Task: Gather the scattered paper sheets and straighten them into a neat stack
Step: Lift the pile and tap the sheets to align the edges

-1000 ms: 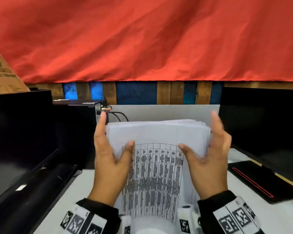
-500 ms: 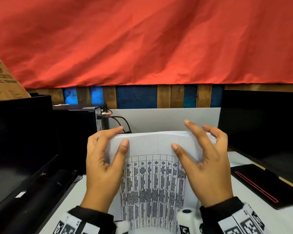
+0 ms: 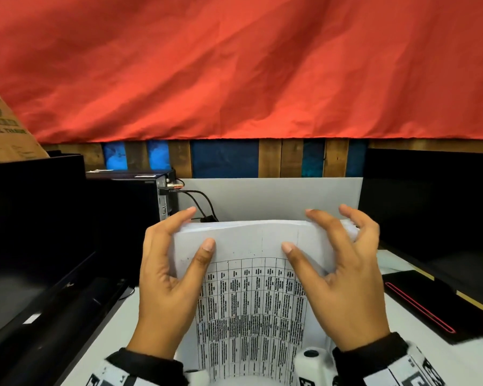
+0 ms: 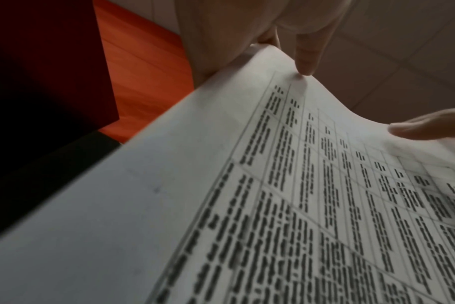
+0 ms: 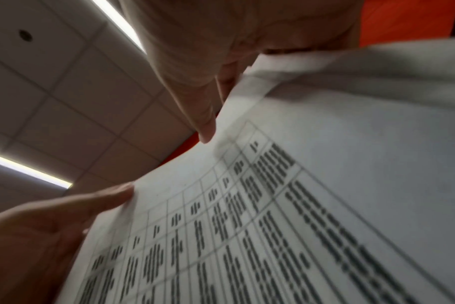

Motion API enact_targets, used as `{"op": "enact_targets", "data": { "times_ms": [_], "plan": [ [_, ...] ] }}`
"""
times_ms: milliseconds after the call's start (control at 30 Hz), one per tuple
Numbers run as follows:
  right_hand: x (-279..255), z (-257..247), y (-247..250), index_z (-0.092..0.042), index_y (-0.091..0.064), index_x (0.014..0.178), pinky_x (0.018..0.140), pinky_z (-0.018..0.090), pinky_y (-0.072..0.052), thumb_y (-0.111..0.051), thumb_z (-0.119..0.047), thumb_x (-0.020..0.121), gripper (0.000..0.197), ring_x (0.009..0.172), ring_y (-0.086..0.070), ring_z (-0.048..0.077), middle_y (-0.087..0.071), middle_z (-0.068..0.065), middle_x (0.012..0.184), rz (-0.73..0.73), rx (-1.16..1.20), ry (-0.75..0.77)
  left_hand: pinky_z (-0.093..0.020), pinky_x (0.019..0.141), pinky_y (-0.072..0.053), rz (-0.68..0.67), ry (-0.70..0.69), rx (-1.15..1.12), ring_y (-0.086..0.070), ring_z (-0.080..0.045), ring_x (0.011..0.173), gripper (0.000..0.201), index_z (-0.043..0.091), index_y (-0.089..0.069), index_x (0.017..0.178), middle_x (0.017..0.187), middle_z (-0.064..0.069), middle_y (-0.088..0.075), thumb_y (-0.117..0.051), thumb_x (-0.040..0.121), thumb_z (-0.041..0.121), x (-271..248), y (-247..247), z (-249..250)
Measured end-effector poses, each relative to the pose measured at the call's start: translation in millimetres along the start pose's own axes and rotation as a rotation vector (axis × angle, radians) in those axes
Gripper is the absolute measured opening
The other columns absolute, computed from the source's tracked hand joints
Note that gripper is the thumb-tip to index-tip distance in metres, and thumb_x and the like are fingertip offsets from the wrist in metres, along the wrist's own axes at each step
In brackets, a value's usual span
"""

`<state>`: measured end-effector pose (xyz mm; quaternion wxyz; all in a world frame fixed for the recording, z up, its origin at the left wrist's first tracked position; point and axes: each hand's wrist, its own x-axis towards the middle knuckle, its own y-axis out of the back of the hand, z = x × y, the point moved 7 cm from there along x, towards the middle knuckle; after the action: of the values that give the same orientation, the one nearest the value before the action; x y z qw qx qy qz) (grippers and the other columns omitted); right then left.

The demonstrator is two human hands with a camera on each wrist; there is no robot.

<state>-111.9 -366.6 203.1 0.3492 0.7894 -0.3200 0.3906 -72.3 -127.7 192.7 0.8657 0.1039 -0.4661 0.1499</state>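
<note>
both hands, left (image 3: 168, 277) and right (image 3: 343, 280), have slid their curled fingers onto the top edge of the upright white printed paper stack (image 3: 251, 296), thumbs pinching its face, squaring it over the white bench (image 3: 418, 355).

Black knit sleeve cuffs (image 3: 148, 360) at both wrists. Over them, white wrist bands printed with black square tag markings (image 3: 399, 371). Between the forearms, a white rounded camera housing with a dark round lens (image 3: 313, 358).

Red cloth (image 3: 234, 65) up top; monitors (image 3: 31, 218) L/R.
</note>
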Motion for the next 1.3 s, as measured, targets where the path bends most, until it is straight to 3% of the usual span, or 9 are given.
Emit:
{"op": "enact_targets", "data": {
  "times_ms": [367,467,667,800,867,967,1067,1200,1300],
  "plan": [
    [-2,7,-2,-0.043,-0.053,0.11,0.086,0.028,-0.052,-0.067,-0.053,0.073,0.041,0.107,-0.044,0.005,-0.031,-0.012,0.131,-0.023,0.114,-0.091,-0.037,0.092,-0.051,-0.045,-0.076,0.032,-0.055,-0.014,0.11,0.033,0.044,-0.053,0.115,0.113,0.013,-0.05,-0.06,0.083,0.041,0,-4,12],
    [-4,2,-10,-0.049,-0.046,0.119,0.082,0.008,-0.042,-0.066,-0.057,0.07,0.054,0.106,-0.042,-0.01,-0.033,-0.014,0.125,-0.119,0.192,-0.097,-0.042,0.088,-0.054,-0.061,-0.055,0.01,-0.056,-0.014,0.107,0.037,0.045,-0.051,0.117,0.114,0.012,-0.05,-0.061,0.082,0.042,-1,-6,11],
    [-18,47,-25,-0.045,-0.022,0.139,0.081,0.019,-0.049,-0.08,-0.037,0.063,0.097,0.101,-0.059,-0.004,-0.056,-0.015,0.115,-0.079,0.599,-0.432,-0.019,0.084,-0.055,-0.043,0.202,-0.167,-0.061,-0.005,0.108,0.084,0.043,-0.025,0.14,0.12,0.015,-0.053,-0.074,0.072,0.041,-9,-5,-23],
    [-55,84,-57,-0.027,-0.06,0.115,0.083,0.034,-0.056,-0.082,-0.044,0.06,0.061,0.091,-0.071,0.009,-0.073,-0.005,0.103,-0.28,0.71,-0.653,-0.021,0.088,-0.051,-0.158,0.54,-0.233,-0.065,-0.002,0.105,0.07,0.038,-0.04,0.13,0.114,0.016,-0.067,-0.076,0.07,0.039,-50,-15,-69],
    [-73,93,-66,-0.027,-0.065,0.105,0.078,0.028,-0.055,-0.08,-0.041,0.06,0.049,0.087,-0.071,0.006,-0.075,-0.009,0.096,-0.317,0.689,-0.684,-0.02,0.087,-0.05,-0.214,0.65,-0.232,-0.066,0.0,0.1,0.058,0.04,-0.045,0.12,0.108,0.014,-0.07,-0.072,0.069,0.037,-75,-23,-79],
    [-83,86,-74,-0.033,-0.065,0.098,0.078,0.021,-0.052,-0.08,-0.026,0.068,0.034,0.084,-0.069,-0.003,-0.075,-0.012,0.09,-0.281,0.65,-0.67,-0.012,0.076,-0.047,-0.251,0.673,-0.181,-0.063,-0.003,0.105,0.036,0.044,-0.045,0.111,0.112,0.013,-0.065,-0.066,0.084,0.031,-91,-36,-78],
    [-81,78,-70,-0.025,-0.069,0.097,0.078,0.021,-0.052,-0.078,-0.011,0.073,0.029,0.078,-0.069,-0.004,-0.075,-0.01,0.085,-0.162,0.671,-0.667,-0.03,0.097,-0.049,-0.216,0.663,-0.133,-0.057,-0.01,0.12,0.044,0.04,-0.042,0.132,0.129,0.01,-0.058,-0.056,0.095,0.02,-88,-39,-70],
    [-88,82,-62,-0.027,-0.066,0.097,0.075,0.021,-0.052,-0.081,-0.016,0.069,0.034,0.079,-0.07,-0.002,-0.075,-0.014,0.088,-0.151,0.7,-0.653,-0.013,0.087,-0.05,-0.163,0.604,-0.108,-0.061,0.01,0.104,0.042,0.033,-0.042,0.127,0.116,0.02,-0.064,-0.06,0.092,0.016,-87,-23,-68],
    [-112,99,-65,-0.025,-0.065,0.1,0.08,0.028,-0.054,-0.081,-0.02,0.067,0.037,0.087,-0.071,0.006,-0.075,-0.012,0.093,-0.212,0.671,-0.716,-0.028,0.097,-0.051,-0.214,0.7,-0.061,-0.062,0.01,0.101,0.037,0.029,-0.042,0.126,0.115,0.017,-0.064,-0.058,0.092,0.024,-112,-17,-85]
  ]
}}
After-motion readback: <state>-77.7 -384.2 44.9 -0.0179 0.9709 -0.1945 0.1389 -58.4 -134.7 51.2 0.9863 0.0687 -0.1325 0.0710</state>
